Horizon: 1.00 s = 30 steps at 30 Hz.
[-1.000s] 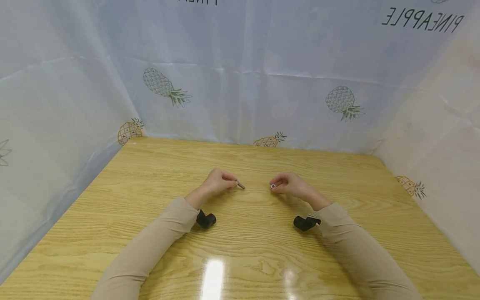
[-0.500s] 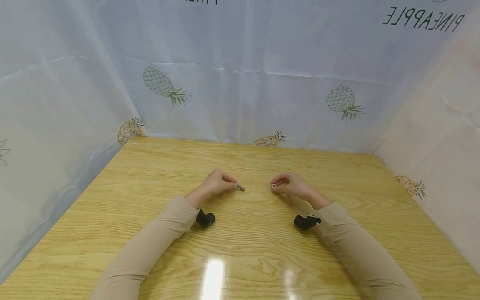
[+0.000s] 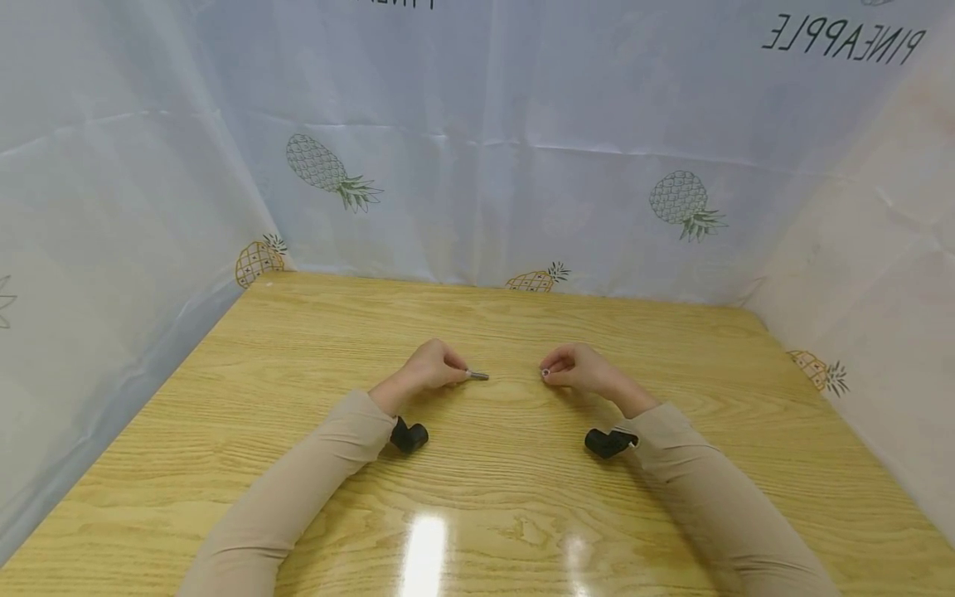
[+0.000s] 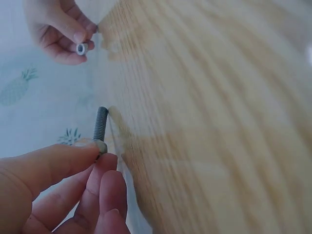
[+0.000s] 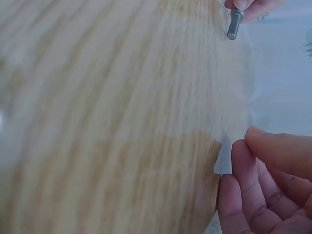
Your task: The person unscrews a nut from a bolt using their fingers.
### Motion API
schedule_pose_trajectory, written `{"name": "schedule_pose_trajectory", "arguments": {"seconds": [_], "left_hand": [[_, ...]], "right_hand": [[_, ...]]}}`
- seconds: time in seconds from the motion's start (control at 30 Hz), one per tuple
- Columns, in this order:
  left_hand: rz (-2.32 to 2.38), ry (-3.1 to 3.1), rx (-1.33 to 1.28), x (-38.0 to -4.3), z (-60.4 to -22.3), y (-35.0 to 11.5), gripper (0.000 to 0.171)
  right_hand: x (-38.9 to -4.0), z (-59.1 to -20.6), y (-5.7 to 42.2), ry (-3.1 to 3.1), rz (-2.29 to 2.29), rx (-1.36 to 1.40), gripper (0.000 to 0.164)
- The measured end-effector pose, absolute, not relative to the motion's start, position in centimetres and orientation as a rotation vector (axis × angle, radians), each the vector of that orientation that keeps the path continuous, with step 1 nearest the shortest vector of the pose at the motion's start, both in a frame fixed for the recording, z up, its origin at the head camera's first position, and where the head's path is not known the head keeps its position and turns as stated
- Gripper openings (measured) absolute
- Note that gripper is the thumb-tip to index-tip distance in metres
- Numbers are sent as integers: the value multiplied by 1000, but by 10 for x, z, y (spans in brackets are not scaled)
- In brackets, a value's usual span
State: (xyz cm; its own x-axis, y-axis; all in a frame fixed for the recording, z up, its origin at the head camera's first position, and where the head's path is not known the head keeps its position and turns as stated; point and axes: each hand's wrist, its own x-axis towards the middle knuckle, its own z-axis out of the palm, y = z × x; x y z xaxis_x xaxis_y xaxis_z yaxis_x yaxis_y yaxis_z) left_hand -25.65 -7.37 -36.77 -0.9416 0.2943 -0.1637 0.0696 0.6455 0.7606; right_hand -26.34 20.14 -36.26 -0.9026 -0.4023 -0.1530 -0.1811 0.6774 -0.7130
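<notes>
My left hand [image 3: 431, 365] pinches a grey metal bolt [image 3: 478, 376] by its head, between thumb and fingertips. The threaded shank [image 4: 101, 122] sticks out past the fingers and points toward the other hand. Across a short gap, my right hand [image 3: 587, 371] holds a small silver nut [image 3: 545, 373] between thumb and fingers. In the left wrist view the hole of the nut [image 4: 82, 48] faces the bolt's side. The right wrist view shows the thumb and index fingertip [image 5: 251, 139] together, and the nut is hidden there. Bolt and nut are apart, both above the table.
The wooden table [image 3: 507, 481] stretches under both forearms. A black device [image 3: 409, 436] sits at the left wrist, and a similar black device [image 3: 608, 444] at the right. A white pineapple-print curtain [image 3: 477, 149] closes off the back and sides.
The bolt has swung from slanting down to the right to nearly level, and the left hand has turned slightly with it. The nut has tilted a little; the right hand has hardly moved.
</notes>
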Motion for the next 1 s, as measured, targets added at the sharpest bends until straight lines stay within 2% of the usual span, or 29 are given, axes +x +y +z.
{"name": "schedule_pose_trajectory", "arguments": {"seconds": [1.0], "left_hand": [[1156, 2607, 299, -251, -364, -75, 17]], "right_hand": [[-261, -367, 200, 2629, -992, -479, 21]]}}
